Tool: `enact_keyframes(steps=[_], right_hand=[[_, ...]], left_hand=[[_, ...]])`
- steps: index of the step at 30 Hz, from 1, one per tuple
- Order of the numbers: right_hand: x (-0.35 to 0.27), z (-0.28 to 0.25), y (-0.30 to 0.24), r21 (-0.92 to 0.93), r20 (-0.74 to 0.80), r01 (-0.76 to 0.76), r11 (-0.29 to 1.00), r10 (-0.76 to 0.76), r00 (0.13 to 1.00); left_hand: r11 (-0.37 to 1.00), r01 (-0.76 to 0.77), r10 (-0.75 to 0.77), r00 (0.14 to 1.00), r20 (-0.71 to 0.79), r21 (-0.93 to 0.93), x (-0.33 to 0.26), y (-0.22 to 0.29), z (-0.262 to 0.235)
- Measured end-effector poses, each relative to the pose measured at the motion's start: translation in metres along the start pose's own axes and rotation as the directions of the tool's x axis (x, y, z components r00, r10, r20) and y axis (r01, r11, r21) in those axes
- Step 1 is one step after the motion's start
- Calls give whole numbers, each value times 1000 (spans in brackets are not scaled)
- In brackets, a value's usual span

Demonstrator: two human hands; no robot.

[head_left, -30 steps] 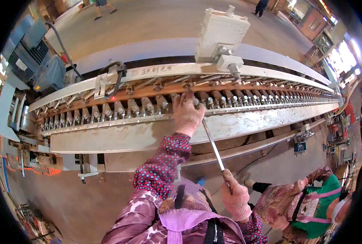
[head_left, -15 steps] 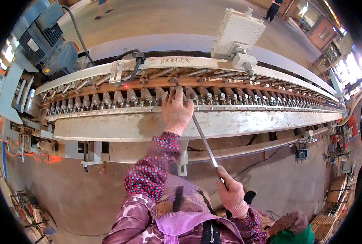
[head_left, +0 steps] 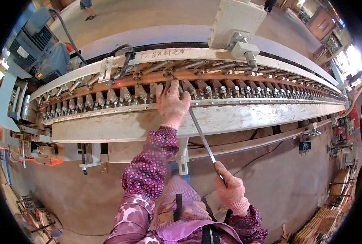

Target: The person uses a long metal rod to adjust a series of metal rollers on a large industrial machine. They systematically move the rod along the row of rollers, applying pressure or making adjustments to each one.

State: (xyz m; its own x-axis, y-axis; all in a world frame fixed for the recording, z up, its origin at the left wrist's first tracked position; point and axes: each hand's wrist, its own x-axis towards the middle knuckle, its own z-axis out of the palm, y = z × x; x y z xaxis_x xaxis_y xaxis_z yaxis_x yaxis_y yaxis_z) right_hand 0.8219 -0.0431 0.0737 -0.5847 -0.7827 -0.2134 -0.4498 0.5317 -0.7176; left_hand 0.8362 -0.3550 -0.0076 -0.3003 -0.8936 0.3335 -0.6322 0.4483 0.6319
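My left hand, in a pink work glove, lies over a row of spring-loaded metal brackets on a long machine. Its fingers are stretched out and point toward the reddish-brown bar behind the brackets, with the thumb apart. Lower down on the right, my right hand, gloved too, is closed around the near end of a long, slim metal rod. The rod slants up to the machine beside my left wrist and thumb. Its far end is partly hidden by that hand, and I cannot tell whether the fingers touch it.
A wide pale beam runs along the machine's near side. White metal blocks rise above the back rail. At left sit a motor and a pale guard plate. Wooden strips are stacked at lower right. People stand on the far floor.
The view has shifted slightly. Both hands keep their grip and pose, with the rod at nearly the same slant. A person in green at lower right has left the view.
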Motion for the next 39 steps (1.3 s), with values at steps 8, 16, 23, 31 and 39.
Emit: enact_keyframes(steps=[8,16,23,31,39], right_hand=[[28,-3,-1,250,56,-100,963,89,994],[-7,-3,-3,451,70,-179,874,165,984],[-16,6,-24,413,6,-166,895,180,984],[-9,6,-28,472,69,-242,848,239,969],[-5,-10,-32,362,113,-254,897,228,967]], left_hand=[[988,-153,153,988,8,13,9,-12,9],[968,-251,251,967,-36,15,-7,-22,-7],[966,-248,243,968,66,80,0,-13,-16],[976,-211,216,971,105,-58,10,-19,-24],[991,-99,106,991,81,-92,4,-18,-15]])
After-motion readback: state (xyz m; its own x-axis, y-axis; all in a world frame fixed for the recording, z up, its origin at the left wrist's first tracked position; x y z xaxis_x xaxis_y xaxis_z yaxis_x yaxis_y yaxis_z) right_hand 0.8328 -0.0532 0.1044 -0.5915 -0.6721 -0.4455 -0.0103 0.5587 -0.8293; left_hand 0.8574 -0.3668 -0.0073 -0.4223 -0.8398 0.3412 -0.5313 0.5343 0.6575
